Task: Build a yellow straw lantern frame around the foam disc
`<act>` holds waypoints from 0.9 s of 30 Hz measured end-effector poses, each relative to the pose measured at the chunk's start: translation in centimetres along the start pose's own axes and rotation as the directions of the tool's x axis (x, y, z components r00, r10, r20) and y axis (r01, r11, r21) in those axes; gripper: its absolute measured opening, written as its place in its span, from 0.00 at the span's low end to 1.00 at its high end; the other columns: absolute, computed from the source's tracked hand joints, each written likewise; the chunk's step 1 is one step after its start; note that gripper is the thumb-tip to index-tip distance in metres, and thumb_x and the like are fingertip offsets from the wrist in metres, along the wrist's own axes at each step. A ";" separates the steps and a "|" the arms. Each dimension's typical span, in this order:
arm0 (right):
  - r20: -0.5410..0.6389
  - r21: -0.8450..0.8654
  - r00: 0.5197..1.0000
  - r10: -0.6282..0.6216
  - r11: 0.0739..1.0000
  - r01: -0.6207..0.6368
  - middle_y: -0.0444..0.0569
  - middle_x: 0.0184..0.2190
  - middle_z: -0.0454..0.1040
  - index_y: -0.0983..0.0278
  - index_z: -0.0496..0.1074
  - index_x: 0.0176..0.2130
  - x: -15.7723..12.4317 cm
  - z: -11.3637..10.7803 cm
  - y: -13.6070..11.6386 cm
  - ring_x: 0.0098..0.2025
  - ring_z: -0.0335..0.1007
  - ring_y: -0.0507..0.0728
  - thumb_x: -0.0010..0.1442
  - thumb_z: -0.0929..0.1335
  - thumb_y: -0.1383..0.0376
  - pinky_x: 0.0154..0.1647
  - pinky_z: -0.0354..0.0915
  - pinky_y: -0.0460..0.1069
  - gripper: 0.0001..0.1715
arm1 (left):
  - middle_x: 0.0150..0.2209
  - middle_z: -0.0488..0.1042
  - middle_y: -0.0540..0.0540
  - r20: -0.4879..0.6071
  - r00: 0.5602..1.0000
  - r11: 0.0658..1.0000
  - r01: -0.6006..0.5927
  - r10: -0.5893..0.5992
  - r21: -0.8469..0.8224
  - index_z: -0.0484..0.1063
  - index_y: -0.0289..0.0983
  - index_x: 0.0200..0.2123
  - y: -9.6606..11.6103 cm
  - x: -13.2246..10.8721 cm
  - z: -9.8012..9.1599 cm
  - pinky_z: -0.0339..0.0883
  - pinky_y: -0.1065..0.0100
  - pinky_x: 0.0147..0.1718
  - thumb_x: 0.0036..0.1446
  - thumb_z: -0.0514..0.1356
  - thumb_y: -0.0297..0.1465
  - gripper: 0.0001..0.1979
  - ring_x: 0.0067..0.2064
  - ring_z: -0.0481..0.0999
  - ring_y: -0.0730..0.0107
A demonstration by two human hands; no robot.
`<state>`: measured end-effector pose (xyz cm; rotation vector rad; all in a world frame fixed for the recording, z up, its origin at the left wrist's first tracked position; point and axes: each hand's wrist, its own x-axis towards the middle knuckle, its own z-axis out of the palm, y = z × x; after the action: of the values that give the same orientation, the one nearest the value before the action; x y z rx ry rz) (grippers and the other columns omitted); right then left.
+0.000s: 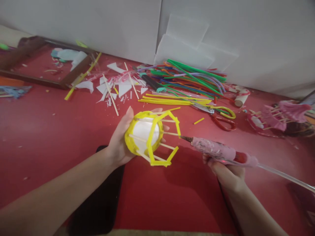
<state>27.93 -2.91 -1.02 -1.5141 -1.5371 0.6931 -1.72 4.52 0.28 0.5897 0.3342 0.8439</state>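
Note:
My left hand [123,141] cradles a small craft frame [150,144] from beneath, tilted on its side. It has a white round base rimmed in yellow, thin wooden sticks standing out of it, and short yellow pieces joining the stick ends in a ring with a gap on the right. My right hand [227,173] grips a pink hot glue gun [214,148], a clear glue stick coming out of its back. The gun's dark nozzle is at the end of one wooden stick, touching or nearly so. A short yellow piece [199,121] lies on the table behind.
Scissors [216,113], yellow strips [172,101], coloured pipe cleaners [187,78] and a cutter [152,82] lie at the back. White scraps [123,89] are scattered beside them. A dark frame [31,78] sits left, a pink stick model [273,116] right, a black phone-like slab [98,200] under my left arm.

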 end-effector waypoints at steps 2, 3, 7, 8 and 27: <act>-0.009 0.004 1.000 0.002 1.000 -0.002 0.44 0.19 0.75 0.61 0.74 0.21 0.2 0.1 -0.3 0.20 0.72 0.54 0.47 0.69 0.70 0.21 0.69 0.46 0.06 | 0.50 0.84 0.38 0.007 1.000 1.000 0.003 -0.003 0.001 0.72 0.37 0.63 0.0 0.0 0.0 0.80 0.54 0.51 0.64 0.60 0.55 0.34 0.52 0.84 0.49; -0.012 0.006 1.000 0.006 1.000 -0.006 0.44 0.19 0.74 0.61 0.74 0.20 0.2 0.1 -0.3 0.20 0.72 0.54 0.46 0.69 0.70 0.21 0.69 0.46 0.07 | 0.50 0.84 0.38 0.006 1.000 1.000 0.005 -0.005 -0.003 0.72 0.37 0.63 -0.1 0.0 0.0 0.80 0.55 0.50 0.64 0.60 0.55 0.34 0.51 0.85 0.49; -0.004 -0.017 0.999 0.037 0.999 -0.038 0.44 0.19 0.74 0.61 0.73 0.20 0.2 0.2 0.0 0.21 0.71 0.53 0.46 0.69 0.70 0.21 0.68 0.45 0.07 | 0.49 0.85 0.38 -0.008 1.000 1.000 0.006 -0.006 -0.011 0.72 0.36 0.63 -0.1 0.0 0.2 0.82 0.59 0.45 0.65 0.60 0.54 0.33 0.50 0.85 0.50; -0.006 -0.018 0.999 0.042 0.999 -0.042 0.44 0.19 0.73 0.60 0.73 0.20 0.1 0.2 0.1 0.21 0.70 0.53 0.47 0.69 0.69 0.21 0.67 0.46 0.07 | 0.49 0.85 0.38 -0.009 1.000 1.000 0.005 -0.005 -0.012 0.72 0.36 0.62 0.0 0.0 0.3 0.82 0.59 0.44 0.65 0.60 0.54 0.33 0.50 0.85 0.50; 0.034 -0.006 0.971 0.235 0.972 -0.235 0.46 0.18 0.73 0.61 0.73 0.21 -0.1 0.0 0.1 0.21 0.69 0.55 0.52 0.69 0.63 0.21 0.63 0.48 0.11 | 0.50 0.84 0.36 0.016 1.000 0.999 0.005 -0.005 -0.032 0.77 0.35 0.58 0.3 0.0 0.4 0.82 0.57 0.41 0.62 0.63 0.51 0.30 0.47 0.86 0.47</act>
<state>27.93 -3.00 -1.13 -1.7117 -1.3960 0.8561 -1.74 4.51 0.78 0.5651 0.3069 0.8377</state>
